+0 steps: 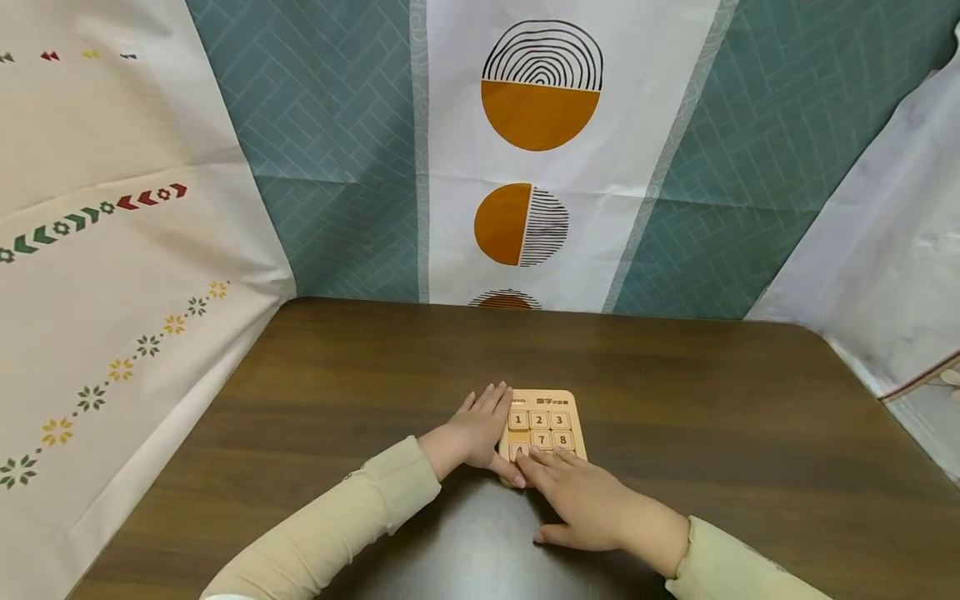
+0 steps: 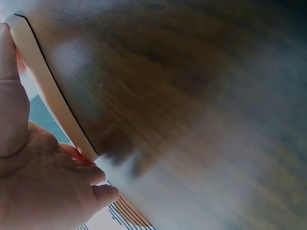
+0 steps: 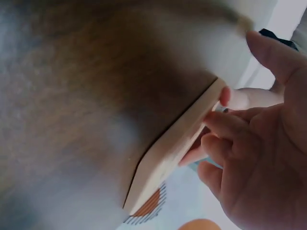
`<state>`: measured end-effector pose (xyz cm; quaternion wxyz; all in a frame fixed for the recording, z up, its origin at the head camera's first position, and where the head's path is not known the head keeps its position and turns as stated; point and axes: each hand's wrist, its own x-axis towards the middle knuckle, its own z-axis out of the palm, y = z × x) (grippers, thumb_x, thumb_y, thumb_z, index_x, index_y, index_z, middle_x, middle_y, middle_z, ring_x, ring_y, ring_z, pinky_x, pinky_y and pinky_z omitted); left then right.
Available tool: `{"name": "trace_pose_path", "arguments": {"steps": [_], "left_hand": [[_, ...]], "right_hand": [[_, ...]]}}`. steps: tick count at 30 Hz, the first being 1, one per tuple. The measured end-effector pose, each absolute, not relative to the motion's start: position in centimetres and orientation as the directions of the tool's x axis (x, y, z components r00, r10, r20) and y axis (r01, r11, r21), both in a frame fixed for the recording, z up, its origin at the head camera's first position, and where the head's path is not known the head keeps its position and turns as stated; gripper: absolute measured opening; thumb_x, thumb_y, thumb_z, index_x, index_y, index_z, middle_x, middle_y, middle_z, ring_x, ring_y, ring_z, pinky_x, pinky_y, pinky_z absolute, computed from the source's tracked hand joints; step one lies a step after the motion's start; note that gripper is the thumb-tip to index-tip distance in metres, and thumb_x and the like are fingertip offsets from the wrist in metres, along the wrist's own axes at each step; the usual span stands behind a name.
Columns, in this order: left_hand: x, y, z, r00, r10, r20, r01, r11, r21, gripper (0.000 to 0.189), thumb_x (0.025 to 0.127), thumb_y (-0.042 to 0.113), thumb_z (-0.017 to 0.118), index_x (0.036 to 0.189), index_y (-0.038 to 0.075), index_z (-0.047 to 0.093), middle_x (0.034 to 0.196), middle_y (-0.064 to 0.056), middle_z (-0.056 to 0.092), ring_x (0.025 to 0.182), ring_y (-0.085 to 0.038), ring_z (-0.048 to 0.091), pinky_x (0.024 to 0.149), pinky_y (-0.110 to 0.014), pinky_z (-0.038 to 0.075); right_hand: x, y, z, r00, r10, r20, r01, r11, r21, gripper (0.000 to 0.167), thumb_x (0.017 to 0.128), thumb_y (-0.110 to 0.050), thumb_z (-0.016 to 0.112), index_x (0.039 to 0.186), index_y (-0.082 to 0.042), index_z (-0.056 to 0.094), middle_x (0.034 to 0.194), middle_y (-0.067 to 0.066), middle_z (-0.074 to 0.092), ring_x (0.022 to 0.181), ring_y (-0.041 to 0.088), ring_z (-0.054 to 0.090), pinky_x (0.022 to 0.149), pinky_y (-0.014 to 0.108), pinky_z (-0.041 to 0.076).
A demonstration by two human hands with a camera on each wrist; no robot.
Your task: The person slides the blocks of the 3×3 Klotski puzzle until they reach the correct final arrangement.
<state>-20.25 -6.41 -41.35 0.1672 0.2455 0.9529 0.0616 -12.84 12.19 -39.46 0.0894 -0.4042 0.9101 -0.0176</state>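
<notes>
A wooden number sliding puzzle [image 1: 575, 417] lies flat on the brown table, with numbered tiles such as 1, 2, 3, 7 and 8 visible. My left hand [image 1: 480, 433] holds its left side, fingers along the far left edge and thumb at the near edge. In the left wrist view the puzzle's side edge [image 2: 53, 88] runs between thumb and fingers. My right hand [image 1: 585, 500] lies over the near rows, extended fingertips touching the tiles, the index finger at tile 4 [image 1: 517, 451]. Its thumb stands apart over the table. The tiles under these fingers are hidden.
The dark wood table [image 1: 375, 358] stretches around the puzzle on all sides. Behind it hangs a teal and white patterned curtain [image 1: 360, 167]. A cream cloth with printed flowers [image 1: 112, 275] hangs at the left, and a pale cloth [image 1: 892, 217] at the right.
</notes>
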Motion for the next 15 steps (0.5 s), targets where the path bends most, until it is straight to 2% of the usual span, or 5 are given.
{"name": "trace_pose_path", "arguments": {"steps": [3, 8, 15], "left_hand": [[-20.2, -6.4, -41.3, -0.821, 0.489, -0.296, 0.444, 0.872, 0.206, 0.127, 0.064, 0.068, 0.073, 0.153, 0.004, 0.008, 0.16, -0.013, 0.005, 0.148, -0.026, 0.006, 0.118, -0.045, 0.012], [-20.1, -6.4, -41.3, -0.821, 0.486, -0.3, 0.441, 0.873, 0.209, 0.127, 0.065, 0.068, 0.073, 0.153, 0.004, 0.009, 0.16, -0.012, 0.006, 0.148, -0.025, 0.006, 0.118, -0.044, 0.013], [-20.2, -6.7, -41.1, -0.821, 0.489, -0.294, 0.44, 0.871, 0.219, 0.127, 0.065, 0.07, 0.072, 0.153, 0.004, 0.008, 0.16, -0.012, 0.005, 0.148, -0.025, 0.006, 0.119, -0.044, 0.012]], "right_hand": [[-13.5, 12.0, -39.6, -0.669, -0.727, -0.155, -0.72, 0.685, -0.11, 0.081, 0.086, -0.047, 0.065, 0.146, -0.001, 0.035, 0.148, 0.014, 0.041, 0.138, 0.028, 0.036, 0.111, 0.046, 0.03], [-14.0, 12.1, -39.6, -0.675, -0.719, -0.168, -0.694, 0.695, -0.188, 0.08, 0.088, -0.046, 0.063, 0.147, -0.002, 0.033, 0.15, 0.013, 0.038, 0.141, 0.027, 0.032, 0.113, 0.048, 0.025], [-12.6, 14.1, -38.8, -0.669, -0.733, -0.121, -0.695, 0.675, -0.247, 0.077, 0.088, -0.047, 0.062, 0.144, 0.001, 0.036, 0.148, 0.018, 0.039, 0.139, 0.034, 0.033, 0.11, 0.052, 0.029]]}}
